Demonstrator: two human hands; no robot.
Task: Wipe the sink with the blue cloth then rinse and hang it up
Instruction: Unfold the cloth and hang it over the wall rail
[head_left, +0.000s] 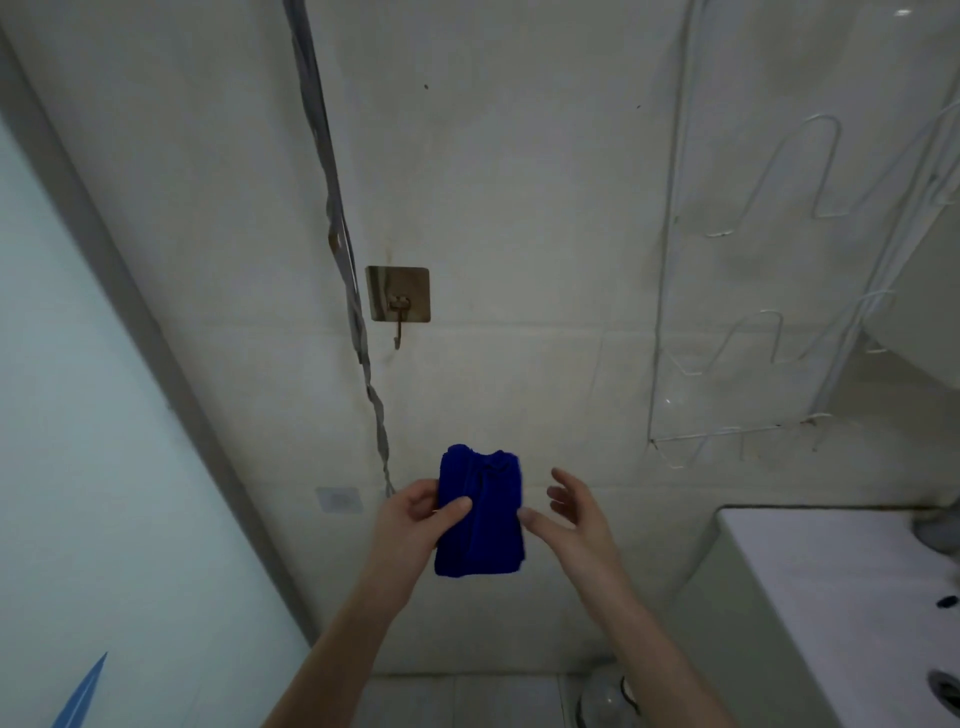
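Observation:
The blue cloth (480, 512) is bunched and folded, held up in front of the tiled wall. My left hand (415, 519) pinches its left edge between thumb and fingers. My right hand (574, 512) is just to the cloth's right, fingers spread and relaxed, its thumb tip touching the cloth's right edge. A square adhesive wall hook (398, 301) with a rusty metal hook hangs on the wall well above the cloth. The white sink (831, 587) shows at the lower right, its drain at the frame's edge.
A grey cable (337, 223) runs down the wall just left of the hook. A white wire rack (753, 322) is mounted on the wall to the right. A frosted glass door and its frame (130, 338) fill the left side. A small clear pad (338, 500) sticks to the wall.

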